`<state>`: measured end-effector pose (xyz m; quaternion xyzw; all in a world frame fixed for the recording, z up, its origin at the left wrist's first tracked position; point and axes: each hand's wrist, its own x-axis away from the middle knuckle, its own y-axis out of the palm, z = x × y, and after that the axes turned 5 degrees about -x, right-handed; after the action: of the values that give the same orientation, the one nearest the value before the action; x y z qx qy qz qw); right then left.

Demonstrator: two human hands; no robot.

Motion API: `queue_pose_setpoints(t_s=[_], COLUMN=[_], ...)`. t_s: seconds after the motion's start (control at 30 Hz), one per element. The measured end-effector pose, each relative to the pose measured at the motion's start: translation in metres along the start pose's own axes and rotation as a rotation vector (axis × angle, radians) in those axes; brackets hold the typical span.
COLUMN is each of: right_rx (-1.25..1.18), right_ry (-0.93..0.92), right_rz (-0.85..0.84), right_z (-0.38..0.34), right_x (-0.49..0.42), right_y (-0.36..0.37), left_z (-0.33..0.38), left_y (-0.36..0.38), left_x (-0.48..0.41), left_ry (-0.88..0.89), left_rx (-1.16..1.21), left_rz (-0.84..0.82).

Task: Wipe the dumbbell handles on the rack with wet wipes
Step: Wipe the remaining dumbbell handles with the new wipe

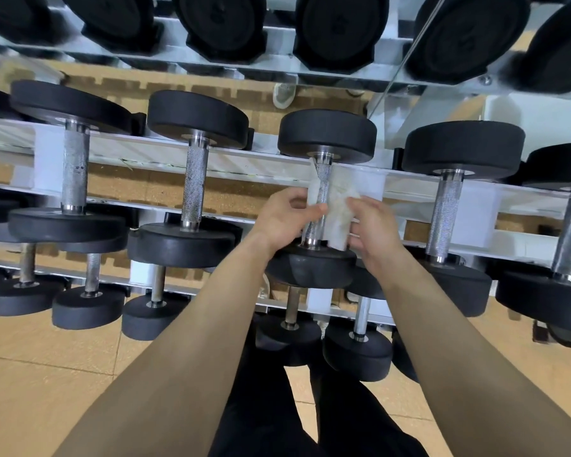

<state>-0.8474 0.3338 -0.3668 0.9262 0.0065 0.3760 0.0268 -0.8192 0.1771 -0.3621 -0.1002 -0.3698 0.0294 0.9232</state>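
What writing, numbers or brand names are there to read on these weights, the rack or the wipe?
No text here can be read.
Top-row dumbbell ends: faint raised marks at the centres, too blurred to read.
Middle-row dumbbells: no lettering shows.
Rack: plain white, no label in view.
Wipe: no print shows.
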Motion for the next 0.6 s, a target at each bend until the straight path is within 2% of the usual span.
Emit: queue_pose_setpoints(t_s=[0.1, 0.17, 0.27, 0.43, 0.5, 0.6], right_rx=[-0.022, 0.003, 0.104, 0.309, 0.389, 0.447], right_ry=[-0.014, -0.039, -0.090, -0.275, -0.345, -0.399], right_rz=[0.083, 0.076, 0.006, 0.079, 0.117, 0.126], right_z=[-0.004, -0.005, -0.005, -0.004, -0.003, -0.006], right_x=[-0.002, -0.003, -0.002, -0.010, -0.011, -0.008], right_y=[0.004, 0.006, 0.012, 0.014, 0.016, 0.021], left_z=[-0.006, -0.007, -0.012, -0.009, -0.002, 0.008], left_y=[0.002, 0.003, 0.005, 0.005, 0.004, 0.001], left_x=[-0.006, -0.005, -0.006, -0.009, -0.005, 0.003], left_ry=[0.065, 0.100, 0.121, 0.106, 0.118, 0.249], left_rx=[-0.030, -0.038, -0.091, -0.253, -0.373, -0.741], left_rz=[0.062, 0.075, 0.116, 0.254, 0.303, 0.345])
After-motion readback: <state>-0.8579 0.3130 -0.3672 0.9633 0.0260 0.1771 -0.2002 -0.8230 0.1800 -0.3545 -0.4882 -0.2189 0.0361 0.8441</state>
